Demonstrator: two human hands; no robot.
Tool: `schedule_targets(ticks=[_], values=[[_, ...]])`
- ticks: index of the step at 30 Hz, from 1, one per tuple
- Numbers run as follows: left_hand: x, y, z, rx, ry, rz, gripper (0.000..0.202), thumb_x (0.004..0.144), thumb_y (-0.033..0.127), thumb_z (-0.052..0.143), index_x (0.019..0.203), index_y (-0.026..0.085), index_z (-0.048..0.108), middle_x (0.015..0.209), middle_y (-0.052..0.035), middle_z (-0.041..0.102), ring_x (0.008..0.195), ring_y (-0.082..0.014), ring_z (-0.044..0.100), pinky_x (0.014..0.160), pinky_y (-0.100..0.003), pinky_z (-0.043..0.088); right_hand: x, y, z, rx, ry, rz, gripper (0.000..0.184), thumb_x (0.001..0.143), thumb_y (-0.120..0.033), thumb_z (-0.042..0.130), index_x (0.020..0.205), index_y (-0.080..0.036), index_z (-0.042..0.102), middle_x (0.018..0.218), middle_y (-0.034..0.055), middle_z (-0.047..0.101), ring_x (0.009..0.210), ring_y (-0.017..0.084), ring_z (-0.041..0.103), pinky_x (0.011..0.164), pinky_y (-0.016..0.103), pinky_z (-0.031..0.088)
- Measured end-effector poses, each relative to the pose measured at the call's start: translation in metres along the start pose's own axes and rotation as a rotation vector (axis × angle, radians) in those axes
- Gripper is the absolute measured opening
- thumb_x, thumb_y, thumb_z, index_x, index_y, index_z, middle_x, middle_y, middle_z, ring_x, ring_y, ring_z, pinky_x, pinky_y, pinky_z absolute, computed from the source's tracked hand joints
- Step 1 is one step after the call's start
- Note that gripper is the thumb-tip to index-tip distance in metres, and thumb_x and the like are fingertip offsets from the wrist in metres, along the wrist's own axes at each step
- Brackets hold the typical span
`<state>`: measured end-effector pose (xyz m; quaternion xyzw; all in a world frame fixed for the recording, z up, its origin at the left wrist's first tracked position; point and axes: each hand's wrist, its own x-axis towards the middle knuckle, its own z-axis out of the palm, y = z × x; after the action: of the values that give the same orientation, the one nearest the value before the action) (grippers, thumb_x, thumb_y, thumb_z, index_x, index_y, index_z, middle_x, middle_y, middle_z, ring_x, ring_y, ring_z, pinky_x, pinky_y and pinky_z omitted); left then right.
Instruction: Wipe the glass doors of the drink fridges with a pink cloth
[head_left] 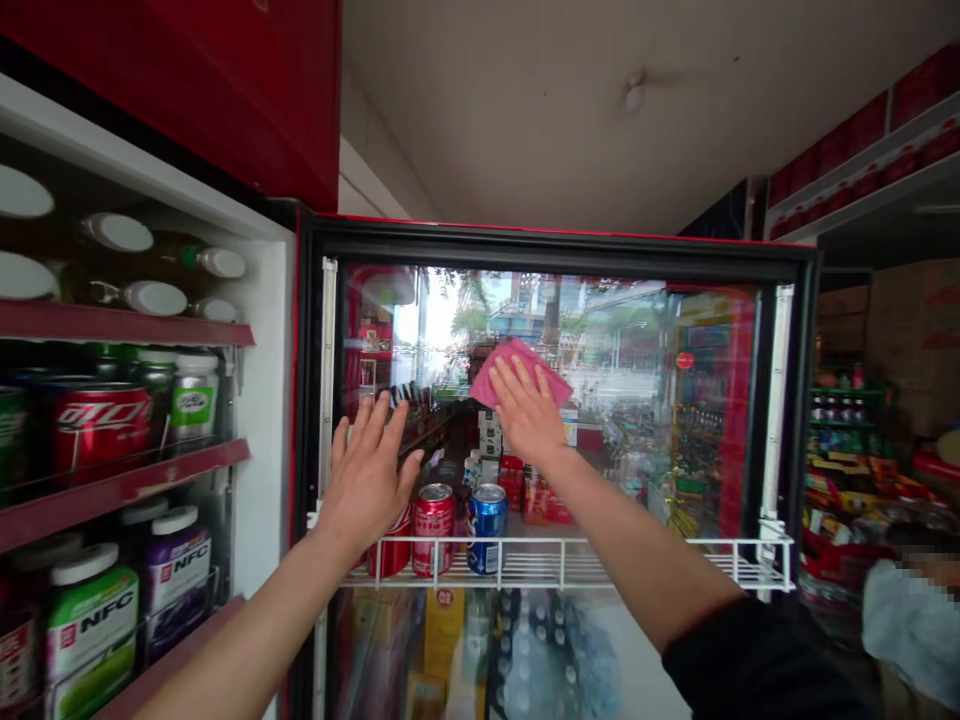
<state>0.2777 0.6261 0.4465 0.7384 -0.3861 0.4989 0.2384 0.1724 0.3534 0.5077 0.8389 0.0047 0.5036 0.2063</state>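
Right hand (529,412): fingers (517,385) extended, pressing flat on a pink cloth (537,364) against the glass cooler door (637,400); no grip. Cloth lies at 2 o'clock from the left hand (366,482), open, fingers spread. Step in hand: cloth held to glass. A red can (434,530) and a blue can (487,530) stand on the wire shelf (570,565) at 7 o'clock from the right hand.

A grocery shop; a drinks cooler (555,245) holds soda cans (435,530); stocked shelves (847,480) beyond.

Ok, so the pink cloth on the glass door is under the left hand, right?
No, the head view shows the pink cloth under the right hand, not the left hand; it is on the glass door as you said.
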Motion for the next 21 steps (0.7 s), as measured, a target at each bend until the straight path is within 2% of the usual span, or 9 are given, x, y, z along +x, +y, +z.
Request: schedule_targets(ticks=[4, 7, 9, 11, 15, 18, 21], values=[[-0.003, 0.003, 0.001, 0.061, 0.008, -0.010, 0.070, 0.113, 0.048, 0.043, 0.175, 0.017, 0.037, 0.184, -0.0193, 0.032, 0.173, -0.0413, 0.026, 0.136, -0.072, 0.030, -0.027, 0.039, -0.002, -0.046, 0.177, 0.215, 0.066, 0.112, -0.028, 0.041, 0.177, -0.014, 0.036, 0.184, 0.0151, 0.035, 0.175, 0.035, 0.024, 0.142, 0.067, 0.015], [-0.008, 0.000, 0.002, 0.094, 0.005, -0.014, 0.070, 0.112, 0.047, 0.044, 0.175, 0.018, 0.036, 0.185, -0.0185, 0.030, 0.174, -0.0406, 0.026, 0.135, -0.070, 0.031, -0.043, 0.049, 0.001, -0.053, 0.295, 0.332, 0.072, 0.112, -0.031, 0.041, 0.180, -0.015, 0.027, 0.184, 0.0179, 0.036, 0.175, 0.038, 0.022, 0.139, 0.073, 0.019], [-0.011, -0.004, 0.003, 0.108, -0.005, -0.008, 0.070, 0.112, 0.047, 0.045, 0.176, 0.019, 0.034, 0.185, -0.0177, 0.029, 0.174, -0.0396, 0.025, 0.135, -0.070, 0.032, -0.049, 0.048, 0.002, -0.040, 0.316, 0.361, 0.074, 0.112, -0.032, 0.041, 0.181, -0.017, 0.022, 0.184, 0.0187, 0.035, 0.176, 0.040, 0.020, 0.137, 0.077, 0.019], [-0.013, -0.009, 0.002, 0.117, -0.018, -0.005, 0.070, 0.112, 0.047, 0.045, 0.177, 0.021, 0.033, 0.186, -0.0167, 0.029, 0.174, -0.0389, 0.025, 0.135, -0.071, 0.033, -0.050, 0.043, 0.002, -0.010, 0.288, 0.319, 0.075, 0.111, -0.027, 0.042, 0.182, -0.018, 0.020, 0.185, 0.0177, 0.034, 0.177, 0.039, 0.015, 0.137, 0.078, 0.019], [-0.012, -0.021, -0.004, 0.106, -0.007, -0.012, 0.070, 0.112, 0.044, 0.047, 0.177, 0.023, 0.032, 0.185, -0.0154, 0.032, 0.174, -0.0373, 0.025, 0.136, -0.070, 0.032, -0.036, 0.019, 0.003, 0.076, 0.130, 0.073, 0.083, 0.102, -0.009, 0.044, 0.181, -0.019, 0.023, 0.186, 0.0132, 0.032, 0.178, 0.035, 0.006, 0.140, 0.077, 0.016], [-0.011, -0.030, -0.011, 0.103, 0.015, -0.007, 0.070, 0.112, 0.043, 0.048, 0.177, 0.022, 0.033, 0.185, -0.0153, 0.031, 0.174, -0.0371, 0.026, 0.137, -0.069, 0.032, -0.011, -0.015, 0.010, 0.130, 0.009, -0.083, 0.082, 0.101, -0.005, 0.042, 0.180, -0.019, 0.028, 0.186, 0.0116, 0.030, 0.178, 0.034, 0.004, 0.141, 0.075, 0.014], [-0.013, -0.037, -0.016, 0.100, 0.031, -0.006, 0.070, 0.112, 0.042, 0.048, 0.176, 0.020, 0.034, 0.185, -0.0153, 0.030, 0.174, -0.0372, 0.027, 0.137, -0.070, 0.032, 0.022, -0.059, 0.022, 0.177, -0.071, -0.194, 0.079, 0.101, -0.003, 0.040, 0.178, -0.016, 0.033, 0.187, 0.0109, 0.028, 0.178, 0.034, 0.008, 0.142, 0.074, 0.013]])
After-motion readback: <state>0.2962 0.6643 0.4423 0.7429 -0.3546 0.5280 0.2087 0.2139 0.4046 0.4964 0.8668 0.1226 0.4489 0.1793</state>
